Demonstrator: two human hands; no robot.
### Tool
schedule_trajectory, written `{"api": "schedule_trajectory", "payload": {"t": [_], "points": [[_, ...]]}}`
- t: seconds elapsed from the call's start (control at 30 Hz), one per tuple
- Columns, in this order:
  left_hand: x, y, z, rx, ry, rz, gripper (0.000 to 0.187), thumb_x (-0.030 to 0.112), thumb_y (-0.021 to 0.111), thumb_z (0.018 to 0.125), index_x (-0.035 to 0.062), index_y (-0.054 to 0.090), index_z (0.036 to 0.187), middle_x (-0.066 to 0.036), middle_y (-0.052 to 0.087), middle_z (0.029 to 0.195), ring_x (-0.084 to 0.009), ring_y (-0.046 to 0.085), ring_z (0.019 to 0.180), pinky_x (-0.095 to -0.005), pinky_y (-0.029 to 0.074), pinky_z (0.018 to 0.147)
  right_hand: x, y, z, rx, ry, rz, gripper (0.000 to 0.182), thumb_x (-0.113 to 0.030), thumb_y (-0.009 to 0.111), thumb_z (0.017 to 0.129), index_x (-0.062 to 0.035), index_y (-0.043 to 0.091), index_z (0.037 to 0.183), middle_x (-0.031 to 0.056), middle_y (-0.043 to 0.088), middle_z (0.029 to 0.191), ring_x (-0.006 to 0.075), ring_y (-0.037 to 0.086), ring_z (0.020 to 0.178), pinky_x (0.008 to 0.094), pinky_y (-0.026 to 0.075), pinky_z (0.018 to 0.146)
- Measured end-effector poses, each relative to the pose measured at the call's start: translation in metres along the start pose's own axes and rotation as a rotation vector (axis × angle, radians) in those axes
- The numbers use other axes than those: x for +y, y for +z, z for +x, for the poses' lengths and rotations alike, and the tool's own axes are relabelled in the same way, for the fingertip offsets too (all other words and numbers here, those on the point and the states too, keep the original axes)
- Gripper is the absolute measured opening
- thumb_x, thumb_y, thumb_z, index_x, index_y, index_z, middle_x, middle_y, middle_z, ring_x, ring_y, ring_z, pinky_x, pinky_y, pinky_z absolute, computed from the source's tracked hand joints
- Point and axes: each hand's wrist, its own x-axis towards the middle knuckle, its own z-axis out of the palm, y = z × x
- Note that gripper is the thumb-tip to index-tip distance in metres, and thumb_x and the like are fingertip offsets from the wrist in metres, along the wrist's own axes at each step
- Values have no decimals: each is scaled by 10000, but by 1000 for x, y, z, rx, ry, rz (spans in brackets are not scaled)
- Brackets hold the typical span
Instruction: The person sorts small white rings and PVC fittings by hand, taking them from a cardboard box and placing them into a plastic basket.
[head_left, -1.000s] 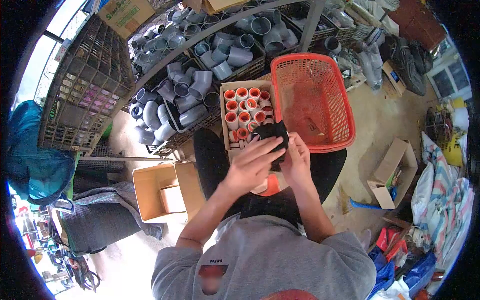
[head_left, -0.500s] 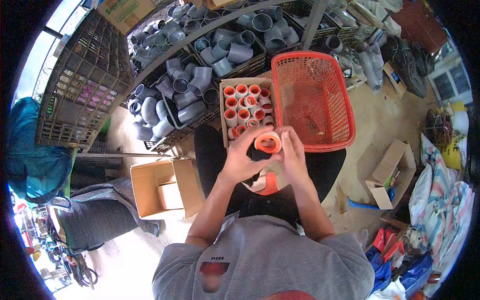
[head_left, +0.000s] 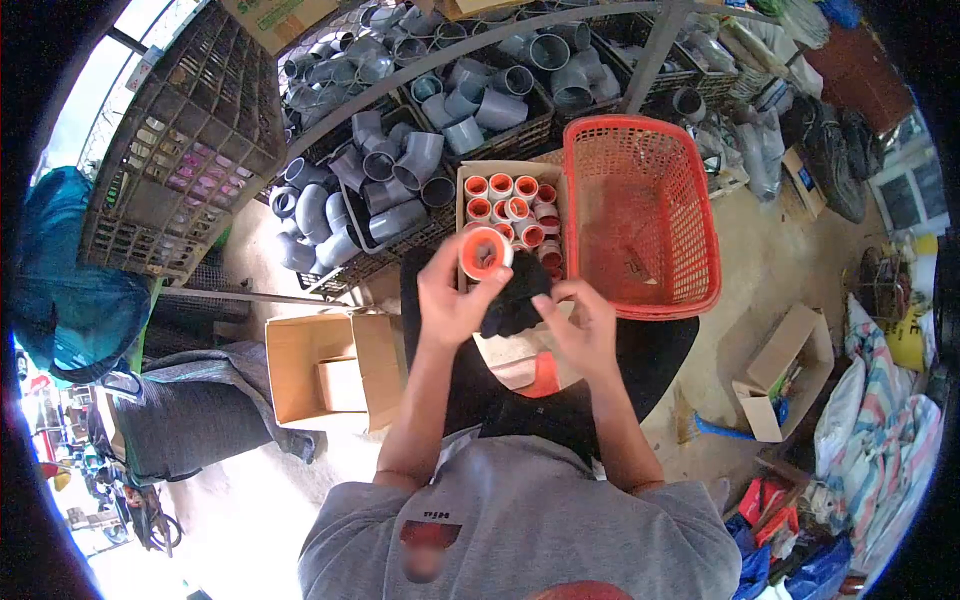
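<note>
My left hand grips a white pipe fitting with an orange inner ring, raised with its open end facing me. A black cloth hangs between both hands, and my right hand pinches its lower edge. Right behind the fitting stands a cardboard box packed with several more orange-and-white fittings. An orange and white object lies on my lap under the hands.
A red plastic basket sits to the right of the box. Wire crates of grey pipe elbows fill the rack behind. An open cardboard box lies on the floor at left, another at right. A black crate stands far left.
The fitting was wrapped in the black cloth, then uncovered between both hands. Now my left hand has carried it up and left, and the right hand has let go and holds the cloth.
</note>
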Motion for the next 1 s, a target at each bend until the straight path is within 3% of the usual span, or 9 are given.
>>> {"api": "schedule_trajectory", "payload": {"t": [0.07, 0.2, 0.33, 0.43, 0.6, 0.73, 0.8, 0.87, 1.0], "points": [[13, -9, 7, -3, -88, 110, 563, 50, 827, 821, -28, 596, 1329, -96, 680, 1230, -144, 653, 1075, -323, 533, 950, 13, -10, 5, 103, -195, 165, 187, -11, 772, 864, 13, 657, 1009, 70, 647, 958, 127, 595, 931, 283, 484, 797], [11, 1, -5, -169, -118, -4, 626, 52, 851, 770, 26, 597, 1342, -120, 723, 1207, -110, 682, 1040, -275, 591, 824, -13, -2, 6, 200, -89, 361, 124, -1, 737, 899, 43, 674, 996, 94, 674, 1083, 156, 618, 1019, 310, 498, 888], [14, 6, -29, -345, -370, 179, 407, 172, 873, 746, 39, 726, 1102, -98, 744, 860, -155, 728, 768, -321, 590, 705, -30, 16, 8, 151, -376, -255, 210, -19, 754, 863, -3, 724, 1070, 118, 668, 1035, 256, 666, 926, 332, 521, 866], [21, -6, -29, -321, -317, 297, 389, 151, 864, 762, 25, 719, 1101, -108, 723, 877, -173, 731, 805, -311, 584, 747, -32, 14, 7, 176, -201, -203, 199, -28, 759, 855, -10, 738, 1052, 112, 654, 1003, 250, 661, 906, 329, 522, 827], [15, -18, -20, -225, 56, 40, 448, 109, 856, 800, 45, 681, 1207, -55, 661, 1011, -145, 665, 904, -304, 556, 788, -39, 20, -1, 5, -260, -132, 176, -18, 746, 861, -6, 733, 1036, 113, 655, 990, 234, 665, 904, 324, 525, 811], [20, -23, -33, -432, -310, -301, 455, 93, 814, 858, -21, 620, 1253, -110, 634, 1230, -149, 622, 1124, -291, 553, 877, -32, 20, 9, 93, -248, -106, 163, -6, 741, 859, 2, 710, 1019, 124, 666, 995, 245, 672, 921, 331, 523, 807], [16, -16, -36, -177, -187, -370, 453, 61, 715, 942, -49, 524, 1337, -125, 663, 1227, -171, 656, 1079, -331, 557, 895, -34, 19, 6, -8, -261, -102, 155, -3, 738, 860, 12, 693, 1007, 125, 665, 972, 243, 671, 906, 327, 519, 795], [10, -13, -30, -184, -68, -284, 422, 105, 634, 1006, -39, 487, 1374, -137, 665, 1226, -169, 646, 1066, -332, 551, 892, -41, 21, 0, -47, -199, -39, 133, 2, 733, 861, 24, 683, 983, 118, 660, 943, 232, 663, 870, 315, 513, 778], [26, 6, -36, -257, -189, -178, 348, 163, 533, 1062, -12, 513, 1363, -117, 660, 1186, -144, 624, 1033, -284, 508, 901, -33, 16, 3, 63, -306, -29, 120, 9, 720, 875, 29, 681, 987, 119, 654, 946, 207, 641, 857, 295, 500, 770]]}}
